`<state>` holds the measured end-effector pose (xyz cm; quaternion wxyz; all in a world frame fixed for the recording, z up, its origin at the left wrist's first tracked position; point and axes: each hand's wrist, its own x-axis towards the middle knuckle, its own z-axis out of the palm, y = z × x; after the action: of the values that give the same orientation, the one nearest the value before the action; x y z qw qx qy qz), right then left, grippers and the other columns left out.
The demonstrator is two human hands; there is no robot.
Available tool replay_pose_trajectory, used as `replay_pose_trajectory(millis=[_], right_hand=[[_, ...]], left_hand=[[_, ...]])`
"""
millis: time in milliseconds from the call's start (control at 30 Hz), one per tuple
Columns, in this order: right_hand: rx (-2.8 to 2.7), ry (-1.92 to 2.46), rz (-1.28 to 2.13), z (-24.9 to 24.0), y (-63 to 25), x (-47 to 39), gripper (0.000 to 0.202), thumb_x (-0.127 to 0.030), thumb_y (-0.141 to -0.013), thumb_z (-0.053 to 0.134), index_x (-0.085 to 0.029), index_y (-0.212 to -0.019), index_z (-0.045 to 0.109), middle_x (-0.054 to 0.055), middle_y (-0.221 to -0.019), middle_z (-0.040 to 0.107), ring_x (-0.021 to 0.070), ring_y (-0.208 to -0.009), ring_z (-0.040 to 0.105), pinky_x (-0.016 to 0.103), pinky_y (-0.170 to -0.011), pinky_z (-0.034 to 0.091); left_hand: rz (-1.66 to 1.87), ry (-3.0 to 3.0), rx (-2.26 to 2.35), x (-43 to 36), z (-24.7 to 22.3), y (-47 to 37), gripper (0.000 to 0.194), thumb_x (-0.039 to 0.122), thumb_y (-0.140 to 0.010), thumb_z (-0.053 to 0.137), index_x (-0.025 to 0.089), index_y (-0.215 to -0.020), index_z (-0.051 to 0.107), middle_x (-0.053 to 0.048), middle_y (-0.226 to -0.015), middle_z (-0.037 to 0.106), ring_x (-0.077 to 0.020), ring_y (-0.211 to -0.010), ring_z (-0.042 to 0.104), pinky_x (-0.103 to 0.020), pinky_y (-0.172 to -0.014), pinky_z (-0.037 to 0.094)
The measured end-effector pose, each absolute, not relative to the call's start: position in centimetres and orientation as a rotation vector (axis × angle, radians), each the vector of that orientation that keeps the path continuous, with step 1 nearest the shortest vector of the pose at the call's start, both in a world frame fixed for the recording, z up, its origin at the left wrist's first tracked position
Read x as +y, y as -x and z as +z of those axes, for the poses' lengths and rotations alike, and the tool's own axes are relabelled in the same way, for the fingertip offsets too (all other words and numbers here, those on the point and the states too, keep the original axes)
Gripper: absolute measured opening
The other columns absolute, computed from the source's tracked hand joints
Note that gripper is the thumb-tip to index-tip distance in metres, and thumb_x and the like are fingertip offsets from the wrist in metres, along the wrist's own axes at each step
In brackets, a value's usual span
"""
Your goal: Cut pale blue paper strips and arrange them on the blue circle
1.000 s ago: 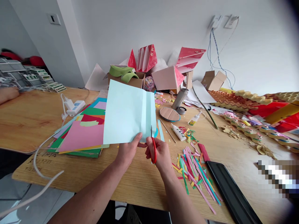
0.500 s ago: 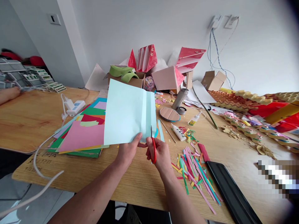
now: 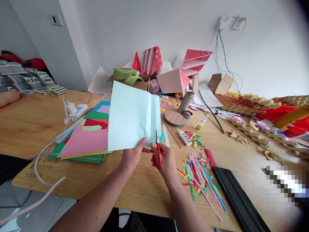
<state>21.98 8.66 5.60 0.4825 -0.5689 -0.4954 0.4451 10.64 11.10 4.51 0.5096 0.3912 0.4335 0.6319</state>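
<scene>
A pale blue sheet of paper with creases along its right side is held up over the table. My left hand is closed on its lower edge, the thumb lying on the front face. Red-handled scissors are in my right hand, with fingers wrapped about the handles. Their blade points away from me, against the lower right part of the sheet near its edge. How far the blades are parted cannot be made out. Behind the sheet, a light blue strip lies on the table.
Left of the sheet lies a stack of coloured paper, near a power strip. To the right are paper strips, a black tray, a glue bottle and a cardboard disc. Another person's hand rests at far left.
Almost nothing differs. The sheet's left edge has shifted very slightly, while both hands and the scissors stay in nearly the same place.
</scene>
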Motion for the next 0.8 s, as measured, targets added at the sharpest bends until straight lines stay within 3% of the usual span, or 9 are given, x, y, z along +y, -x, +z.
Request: replay_pose_trajectory(millis=[300, 800], right_hand=[[-1.217, 1.351, 1.098, 5.66, -22.19, 8.73, 0.058, -0.074, -0.076, 0.056, -0.017, -0.066, 0.056, -0.002, -0.045, 0.053, 0.0086, -0.034, 0.049, 0.017, -0.033, 0.035], [-1.201, 1.342, 1.076, 5.45, -22.31, 8.8, 0.056, -0.071, -0.078, 0.057, -0.017, -0.061, 0.051, -0.002, -0.046, 0.053, 0.0081, -0.035, 0.05, 0.016, -0.033, 0.036]], left_hand=[[1.489, -1.0, 1.069, 10.75, 4.51, -10.68, 0.037, 0.043, -0.073, 0.075, 0.017, -0.098, 0.066, -0.008, -0.1, 0.073, -0.0281, -0.085, 0.074, -0.03, -0.053, 0.062], [1.437, -1.032, 1.149, 10.53, 4.73, -10.64, 0.037, 0.046, -0.073, 0.074, 0.015, -0.093, 0.068, -0.007, -0.091, 0.074, -0.0233, -0.065, 0.073, -0.032, -0.053, 0.063]])
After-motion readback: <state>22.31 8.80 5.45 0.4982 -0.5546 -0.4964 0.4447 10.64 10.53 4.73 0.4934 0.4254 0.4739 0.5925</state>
